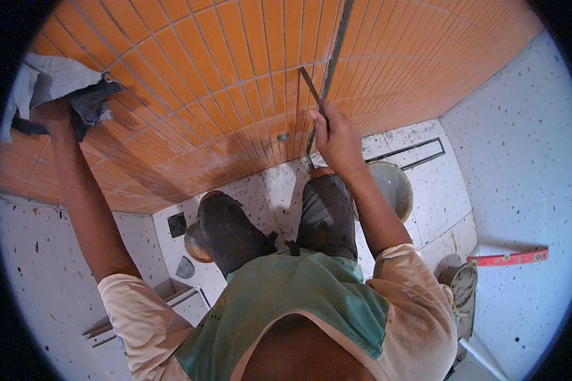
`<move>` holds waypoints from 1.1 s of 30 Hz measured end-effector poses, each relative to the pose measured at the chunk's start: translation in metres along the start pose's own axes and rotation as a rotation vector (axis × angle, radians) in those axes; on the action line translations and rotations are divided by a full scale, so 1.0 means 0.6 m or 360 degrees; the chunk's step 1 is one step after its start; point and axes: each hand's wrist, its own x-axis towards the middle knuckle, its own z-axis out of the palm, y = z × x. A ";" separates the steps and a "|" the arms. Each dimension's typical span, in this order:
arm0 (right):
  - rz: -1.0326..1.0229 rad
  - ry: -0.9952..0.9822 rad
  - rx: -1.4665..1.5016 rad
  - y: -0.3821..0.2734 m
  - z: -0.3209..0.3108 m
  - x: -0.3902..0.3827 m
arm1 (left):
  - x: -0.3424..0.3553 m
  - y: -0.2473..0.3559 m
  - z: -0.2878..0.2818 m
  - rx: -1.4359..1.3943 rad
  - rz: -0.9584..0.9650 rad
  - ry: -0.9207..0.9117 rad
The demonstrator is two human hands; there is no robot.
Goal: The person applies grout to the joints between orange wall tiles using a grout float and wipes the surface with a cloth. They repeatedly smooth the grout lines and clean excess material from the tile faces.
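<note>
Gripping dark tool [312,86], right hand [338,141]; grey cloth [73,80] hides left hand [53,114], grip unclear.

orange grid, speckled white

wall tiles [251,44]: bright orange, narrow upright rectangles in a grid w/ lt grey grout lines [254,80]; upright strip [337,47] dk grey. cloth [63,76]: pale grey pt, dk blue-grey pt. thin tool [310,84]: v. dk, nr blk. floor [426,219] & side walls [515,127]: white w/ scattered dk specks, rt one tinged blue. shirt [299,286]: green, w/ tan sleeves [136,317]; trousers [327,216] dk grey. bucket [393,190]: grey. level [521,256]: red, w/ yellow-grn vials [506,258]. drain cover [177,224]: blk.
</note>
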 end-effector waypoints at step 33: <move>0.0572 -0.0190 0.0084 0.135 0.105 -0.217 | 0.205 0.721 -0.151 -0.1727 -0.0176 -0.0518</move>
